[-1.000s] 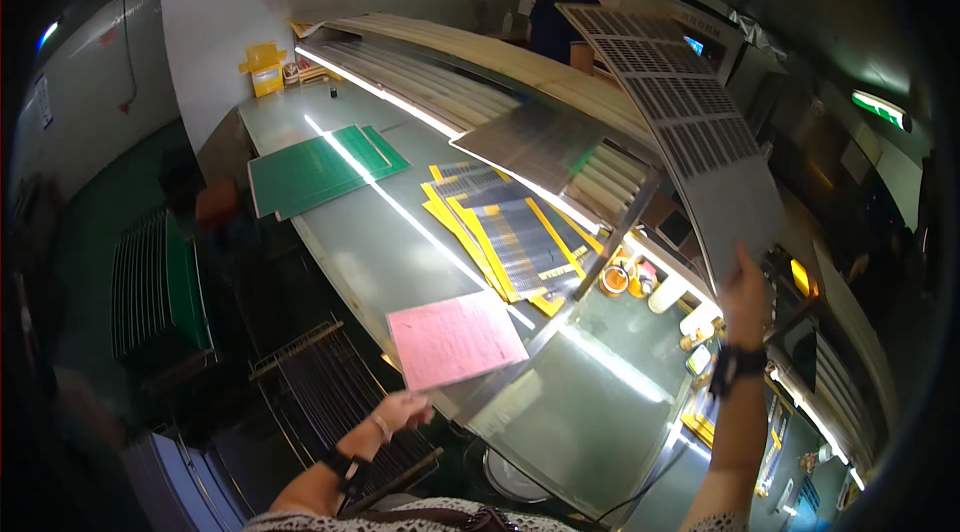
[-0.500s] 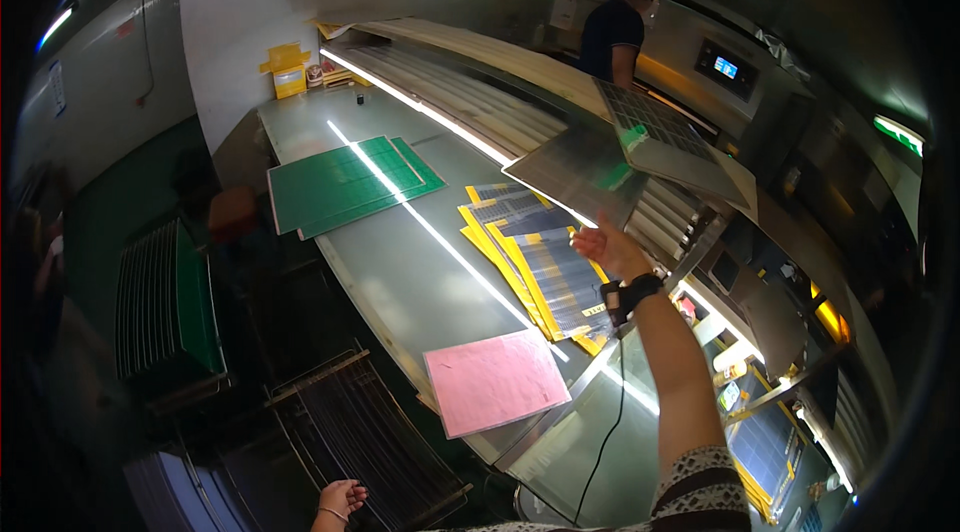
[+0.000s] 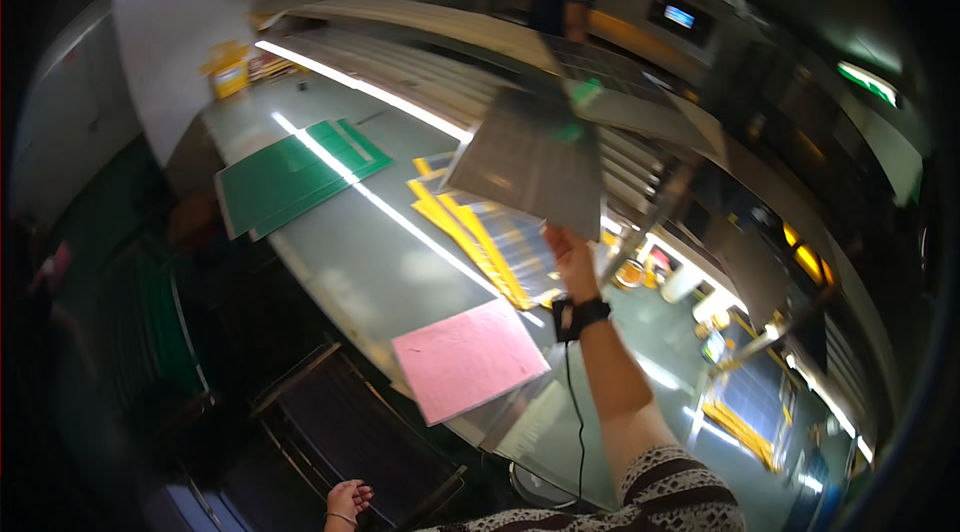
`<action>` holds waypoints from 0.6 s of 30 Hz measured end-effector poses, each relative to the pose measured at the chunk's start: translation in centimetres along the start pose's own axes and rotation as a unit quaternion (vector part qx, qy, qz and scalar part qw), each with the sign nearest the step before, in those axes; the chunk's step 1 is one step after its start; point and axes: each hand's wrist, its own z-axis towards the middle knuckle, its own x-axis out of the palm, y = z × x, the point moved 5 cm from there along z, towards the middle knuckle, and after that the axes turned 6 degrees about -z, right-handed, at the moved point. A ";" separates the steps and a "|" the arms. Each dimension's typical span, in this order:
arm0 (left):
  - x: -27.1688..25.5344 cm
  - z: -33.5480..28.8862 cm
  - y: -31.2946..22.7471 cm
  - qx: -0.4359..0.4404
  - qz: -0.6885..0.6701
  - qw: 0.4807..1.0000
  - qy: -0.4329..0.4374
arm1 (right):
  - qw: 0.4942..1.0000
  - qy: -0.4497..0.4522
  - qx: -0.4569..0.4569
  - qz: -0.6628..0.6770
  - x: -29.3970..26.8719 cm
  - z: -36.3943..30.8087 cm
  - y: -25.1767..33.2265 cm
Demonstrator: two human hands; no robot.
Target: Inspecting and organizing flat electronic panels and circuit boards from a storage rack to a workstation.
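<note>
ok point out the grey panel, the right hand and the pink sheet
Grey panel [image 3: 530,160], head view, middle of its face
Right hand [image 3: 572,260], head view, its middle
Pink sheet [image 3: 470,362], head view, middle of its face

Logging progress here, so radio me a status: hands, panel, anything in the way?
Right hand gripping dark panel by its near edge. Left hand low, near dark rack. Panel hides part of yellow-edged sheets from view.

smooth metal-looking panel [image 3: 530,162], glossy tabletop [image 3: 340,252], papery pink sheet [image 3: 470,360], patterned cloth sleeve [image 3: 682,494]
</note>
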 end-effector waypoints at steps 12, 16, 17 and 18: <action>16.3 -4.5 -10.2 0.073 -0.113 0.944 0.302 | 0.941 -0.042 0.292 -0.167 -4.1 -22.5 -4.0; 14.2 -1.8 -3.6 0.067 -0.041 0.975 0.208 | 0.889 -0.068 0.390 -0.228 -8.6 -24.1 -9.5; 12.9 -1.1 -2.1 0.076 -0.007 0.985 0.152 | 0.872 -0.072 0.414 -0.252 -10.6 -24.4 -10.2; 10.5 0.4 -0.1 0.109 0.002 0.991 0.083 | 0.873 -0.079 0.411 -0.250 -11.9 -24.5 -10.9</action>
